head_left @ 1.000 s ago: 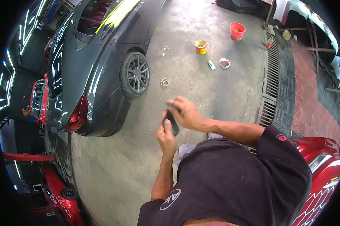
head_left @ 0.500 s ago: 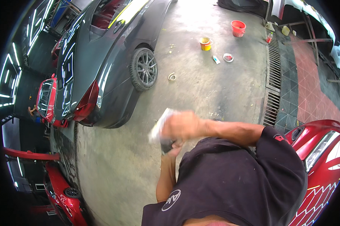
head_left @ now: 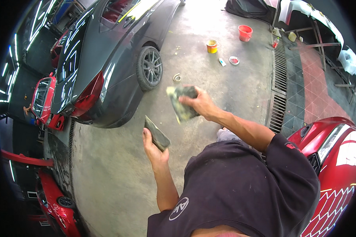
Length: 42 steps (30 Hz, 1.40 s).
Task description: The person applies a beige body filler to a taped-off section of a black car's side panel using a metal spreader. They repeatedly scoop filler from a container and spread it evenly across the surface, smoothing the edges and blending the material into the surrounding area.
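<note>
My left hand (head_left: 156,153) grips a thin dark flat plate (head_left: 157,136) by its lower edge, thumb along the near side. The plate is held tilted over the floor, in front of my shirt. Further right and a little farther off, my right hand (head_left: 199,104) is closed on a second dark rectangular plate (head_left: 182,112), thumb on top. This one is blurred, with pale yellow smears on its face and edges. The two plates are apart. Their exact kind cannot be made out.
Left stands a dark grey car (head_left: 115,94); a red car's front (head_left: 328,146) is close on my right. On the concrete floor are a tape roll (head_left: 177,77), a yellow can (head_left: 212,46), a small tube (head_left: 222,62), a round lid (head_left: 234,60) and a red bucket (head_left: 245,33).
My hands were together, overlapping over a whitish blurred piece. Now they have parted: the right has moved up and right with its plate, the left has moved left with the other.
</note>
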{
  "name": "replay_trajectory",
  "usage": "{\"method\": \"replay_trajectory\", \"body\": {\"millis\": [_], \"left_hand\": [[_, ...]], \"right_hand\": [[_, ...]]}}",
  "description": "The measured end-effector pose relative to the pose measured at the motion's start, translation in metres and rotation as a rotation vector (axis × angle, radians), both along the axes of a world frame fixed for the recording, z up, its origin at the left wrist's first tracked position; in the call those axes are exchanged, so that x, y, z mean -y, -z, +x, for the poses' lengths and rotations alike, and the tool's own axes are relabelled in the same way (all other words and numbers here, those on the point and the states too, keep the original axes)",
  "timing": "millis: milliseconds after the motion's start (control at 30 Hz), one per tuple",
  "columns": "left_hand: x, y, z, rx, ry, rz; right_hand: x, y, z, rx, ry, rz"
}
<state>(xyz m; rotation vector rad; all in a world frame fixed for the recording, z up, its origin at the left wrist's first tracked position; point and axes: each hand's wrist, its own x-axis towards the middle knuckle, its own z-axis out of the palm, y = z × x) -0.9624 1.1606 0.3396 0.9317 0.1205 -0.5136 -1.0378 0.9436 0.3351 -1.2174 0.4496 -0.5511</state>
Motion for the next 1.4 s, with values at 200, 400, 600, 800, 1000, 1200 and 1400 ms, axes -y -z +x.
{"method": "replay_trajectory", "body": {"millis": [200,400,600,800,1000,1200,1400], "left_hand": [[0.029,0.013,-0.005,-0.207,-0.001,-0.182],[0.062,-0.024,-0.033,0.015,-0.125,-0.127],[0.054,-0.036,-0.021,0.503,-0.235,0.015],[0.047,-0.027,-0.019,0.620,-0.248,0.104],[0.036,-0.012,-0.005,0.782,-0.203,0.248],[0.045,-0.031,0.011,0.498,-0.287,0.124],[0.071,-0.008,-0.007,-0.152,0.038,-0.285]], "right_hand": [[-0.037,-0.040,0.020,0.337,0.141,0.009],[-0.067,-0.065,0.002,0.405,0.006,0.045],[-0.071,-0.075,-0.021,0.245,-0.203,0.057],[-0.053,-0.091,-0.032,-0.045,-0.317,-0.617],[-0.031,-0.087,-0.030,-0.383,-0.555,-0.825],[-0.003,-0.079,-0.011,-0.248,-0.350,-0.164],[-0.022,-0.085,0.010,0.316,0.101,-0.303]]}}
